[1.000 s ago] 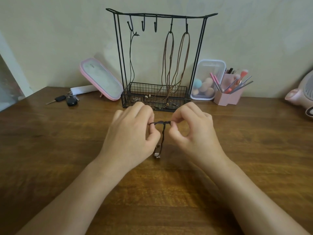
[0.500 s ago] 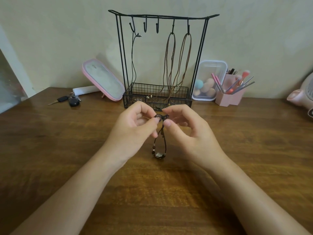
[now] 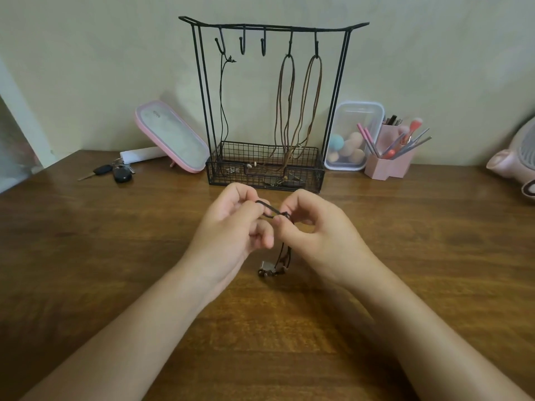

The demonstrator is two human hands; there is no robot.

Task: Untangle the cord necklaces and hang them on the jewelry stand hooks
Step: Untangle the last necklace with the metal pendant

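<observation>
A dark cord necklace (image 3: 268, 210) stretches between both hands above the wooden table (image 3: 86, 256). My left hand (image 3: 231, 227) pinches a small loop of the cord, and my right hand (image 3: 315, 235) pinches it close beside. Its beaded end with a grey pendant (image 3: 267, 267) hangs down to the table between my wrists. Behind stands the black wire jewelry stand (image 3: 272, 27). A thin black cord (image 3: 221, 105) hangs from its leftmost hook, and two brown cord necklaces (image 3: 301, 105) hang from the two right hooks. The two middle hooks are bare.
The stand's wire basket (image 3: 265, 169) holds loose beads and cord ends. A pink mirror (image 3: 170, 134) and keys (image 3: 115, 172) lie at the back left. A clear box of sponges (image 3: 351, 137), a pink brush holder (image 3: 389, 160) and a pink appliance (image 3: 518, 157) are at the back right.
My hands drew closer, then shifted; the left now holds a small loop pulled out of the cord, and the pendant end has dropped lower to the table.
</observation>
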